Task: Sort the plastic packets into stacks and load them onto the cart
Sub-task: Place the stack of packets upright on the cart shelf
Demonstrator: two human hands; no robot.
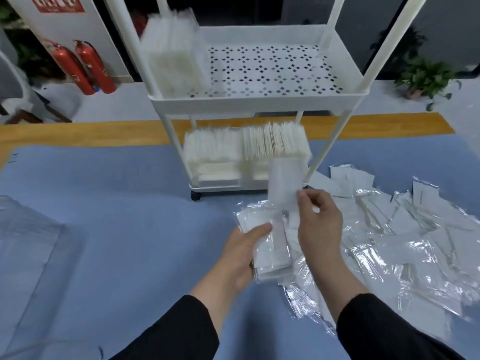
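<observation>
While red sign [57, 3] blurs unreadably, right hand [318, 222] pinches blank packet [284, 183].

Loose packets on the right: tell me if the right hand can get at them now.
Probably not yet: the right hand is pinching a single packet. The loose packets lie uncovered beside it.
</observation>
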